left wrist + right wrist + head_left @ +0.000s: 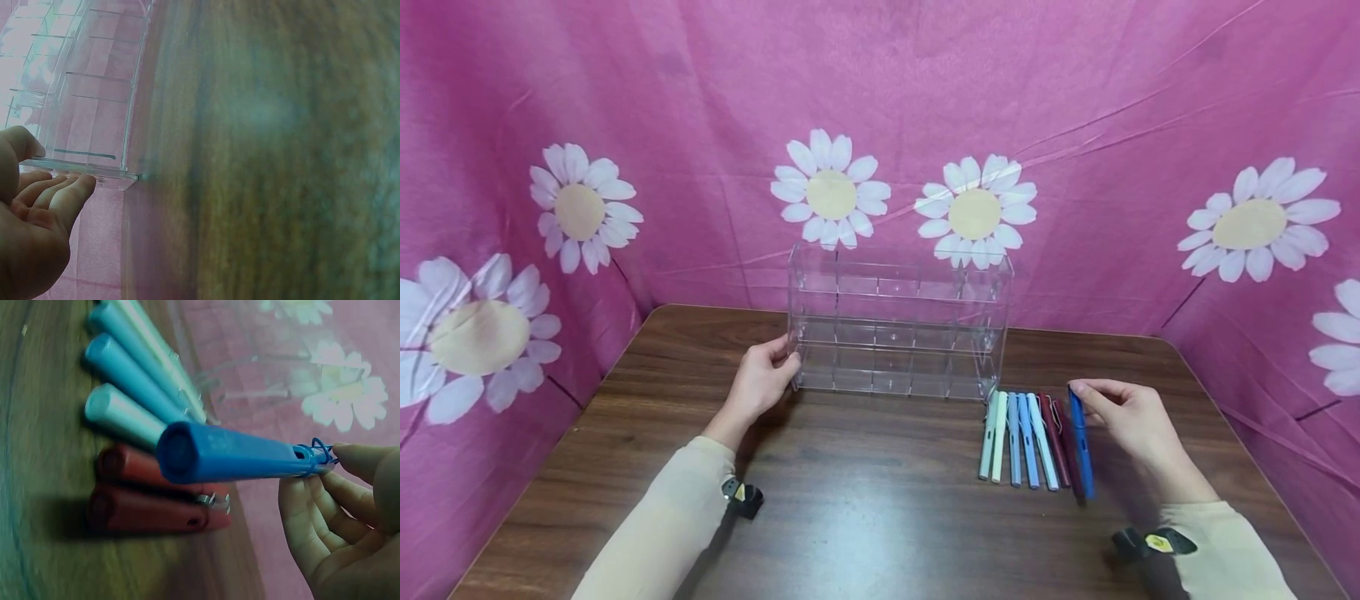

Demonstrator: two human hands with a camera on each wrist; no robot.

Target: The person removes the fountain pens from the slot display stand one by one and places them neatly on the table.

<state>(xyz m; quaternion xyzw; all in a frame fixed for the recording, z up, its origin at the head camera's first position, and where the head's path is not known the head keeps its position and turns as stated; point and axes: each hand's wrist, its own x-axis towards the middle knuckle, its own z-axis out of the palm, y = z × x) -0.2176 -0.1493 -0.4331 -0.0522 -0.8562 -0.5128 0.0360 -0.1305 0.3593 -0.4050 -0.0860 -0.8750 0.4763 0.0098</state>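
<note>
A clear plastic pen rack (pixel 892 358) with several small compartments stands at the back of the table. My left hand (pixel 762 379) pinches its left side wall, thumb on the inner face and fingers behind in the left wrist view (pixel 44 212). At the right, my right hand (pixel 1131 417) pinches a dark blue pen (pixel 1081 442) by its clip end, and in the right wrist view that pen (pixel 231 453) points toward the camera. Beside it lies a row of pens: pale green (pixel 998 437), light blue (pixel 1027 442), pale blue (pixel 1045 442) and dark red (pixel 1055 442).
The brown wooden table (pixel 865 517) has its back edge against a pink cloth (pixel 715 125) printed with white daisies. The pen row lies just in front of the rack's right corner. Black straps with small devices (pixel 742 497) sit on both wrists.
</note>
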